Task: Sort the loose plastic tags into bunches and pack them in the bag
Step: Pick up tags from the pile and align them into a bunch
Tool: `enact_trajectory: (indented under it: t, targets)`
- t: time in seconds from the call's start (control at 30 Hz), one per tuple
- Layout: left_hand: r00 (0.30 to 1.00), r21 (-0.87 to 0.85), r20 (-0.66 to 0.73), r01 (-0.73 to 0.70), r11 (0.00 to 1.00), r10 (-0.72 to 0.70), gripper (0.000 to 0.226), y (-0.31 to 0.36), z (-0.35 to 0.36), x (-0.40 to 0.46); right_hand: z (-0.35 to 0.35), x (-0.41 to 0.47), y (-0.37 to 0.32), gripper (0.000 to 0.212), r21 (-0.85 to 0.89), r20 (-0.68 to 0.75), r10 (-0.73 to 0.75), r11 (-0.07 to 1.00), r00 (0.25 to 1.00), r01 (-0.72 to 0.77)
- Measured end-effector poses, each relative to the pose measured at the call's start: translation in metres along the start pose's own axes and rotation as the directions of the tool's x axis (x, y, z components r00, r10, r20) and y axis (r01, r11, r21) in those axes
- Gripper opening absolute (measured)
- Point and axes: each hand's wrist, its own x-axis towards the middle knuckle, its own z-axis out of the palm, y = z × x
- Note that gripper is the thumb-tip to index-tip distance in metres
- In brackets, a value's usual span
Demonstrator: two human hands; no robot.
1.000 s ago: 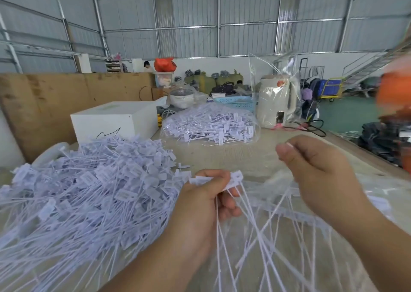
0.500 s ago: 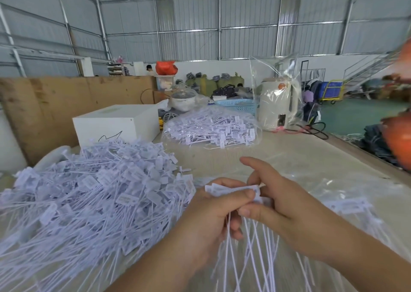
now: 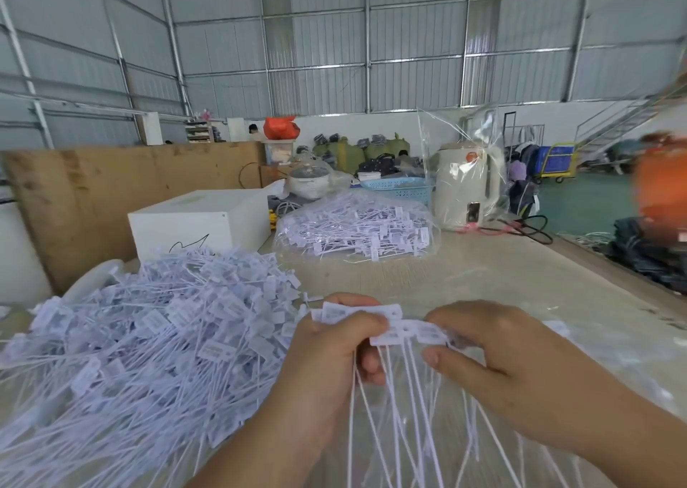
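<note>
Both hands have come together since a moment ago, when the right hand (image 3: pixel 520 368) was up and apart from the bunch. Now the right hand pinches the flat white heads of the thin white plastic tags (image 3: pixel 394 326), thumb under and fingers curled over them. The left hand (image 3: pixel 334 353) grips the same small bunch, fingers wrapped round it just below the heads. I think the heads are held side by side so they line up neatly, and the long thin tails hang down loose toward the near edge of the pale tabletop (image 3: pixel 483 275).

A big loose heap of white tags (image 3: pixel 141 346) lies by the near left corner, close to the left hand, so more are easy to reach. A clear plastic bag packed with tags (image 3: pixel 357 229) sits further back near the middle, just beside a white box (image 3: pixel 200 223). More clear plastic lies under the hands, but it is too blurry to tell what it is.

Both wrists bend inward and the arms reach in from the near edge.
</note>
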Motion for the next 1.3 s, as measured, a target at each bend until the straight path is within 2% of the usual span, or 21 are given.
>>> enact_trajectory:
  t: [0.1, 0.23, 0.3, 0.43, 0.5, 0.57, 0.67, 0.73, 0.8, 0.87, 0.9, 0.97, 1.03, 1.13, 1.2, 1.3]
  targets:
    - [0.998, 0.084, 0.058, -0.017, 0.996, 0.012, 0.005, -0.003, 0.002, -0.002, 0.002, 0.0, -0.001, 0.028, 0.006, 0.037, 0.023, 1.0, 0.999, -0.023]
    - [0.996, 0.116, 0.073, -0.054, 0.992, 0.046, 0.027, -0.005, -0.001, -0.002, 0.003, 0.0, -0.001, 0.024, 0.027, 0.012, 0.007, 1.0, 1.0, -0.007]
    - [0.995, 0.139, 0.064, -0.085, 0.987, 0.077, 0.018, -0.005, -0.002, -0.001, 0.004, 0.0, 0.0, 0.024, 0.071, 0.021, 0.02, 0.997, 1.0, -0.022]
    - [0.994, 0.185, 0.049, -0.101, 0.977, 0.094, 0.021, -0.01, -0.004, 0.0, 0.005, 0.001, 0.002, 0.026, 0.188, 0.046, 0.054, 0.98, 0.997, -0.062]
    - [0.994, 0.187, 0.042, -0.105, 0.977, 0.099, 0.014, -0.009, -0.002, -0.001, 0.007, 0.001, 0.003, 0.03, 0.192, 0.023, 0.071, 0.979, 0.997, -0.074]
    - [0.993, 0.143, 0.017, -0.118, 0.983, 0.117, 0.008, -0.008, 0.001, -0.001, 0.01, 0.003, 0.002, 0.033, 0.194, -0.042, 0.096, 0.977, 0.994, -0.086]
    - [0.986, 0.079, -0.059, -0.149, 0.986, 0.153, 0.02, -0.011, 0.005, 0.002, 0.017, 0.005, -0.005, 0.031, 0.2, -0.158, 0.118, 0.976, 0.98, -0.086]
    - [0.975, 0.097, -0.115, -0.18, 0.979, 0.191, 0.019, -0.014, 0.006, 0.002, 0.023, 0.008, -0.006, 0.032, 0.179, -0.225, 0.163, 0.976, 0.961, -0.124]
    - [0.962, 0.109, -0.169, -0.198, 0.974, 0.215, 0.017, -0.016, 0.004, 0.002, 0.024, 0.01, 0.0, 0.035, 0.165, -0.334, 0.252, 0.964, 0.908, -0.207]
    - [0.958, 0.095, -0.197, -0.191, 0.977, 0.206, 0.016, -0.016, 0.0, 0.004, 0.021, 0.012, 0.012, 0.033, 0.248, -0.401, 0.341, 0.934, 0.85, -0.258]
    - [0.962, 0.077, -0.198, -0.174, 0.982, 0.186, 0.015, -0.016, -0.001, 0.006, 0.019, 0.011, 0.017, 0.031, 0.313, -0.39, 0.358, 0.918, 0.848, -0.244]
    - [0.974, 0.068, -0.165, -0.148, 0.987, 0.157, 0.018, -0.016, -0.002, 0.008, 0.018, 0.009, 0.02, 0.027, 0.372, -0.307, 0.315, 0.908, 0.898, -0.191]
    - [0.98, 0.116, -0.126, -0.139, 0.983, 0.153, 0.021, -0.019, -0.001, 0.008, 0.022, 0.007, 0.015, 0.025, 0.318, -0.215, 0.192, 0.941, 0.957, -0.117]
    - [0.985, 0.192, -0.074, -0.137, 0.972, 0.153, 0.005, -0.021, 0.001, 0.006, 0.025, 0.009, 0.008, 0.023, 0.226, -0.141, 0.063, 0.974, 0.988, -0.029]
    - [0.984, 0.243, -0.05, -0.152, 0.958, 0.169, 0.015, -0.022, -0.002, 0.005, 0.024, 0.009, 0.007, 0.015, 0.273, -0.107, 0.084, 0.961, 0.991, -0.052]
    - [0.984, 0.275, -0.055, -0.148, 0.95, 0.169, 0.011, -0.02, 0.0, 0.005, 0.027, 0.007, 0.011, 0.026, 0.289, -0.048, 0.104, 0.954, 0.993, -0.086]
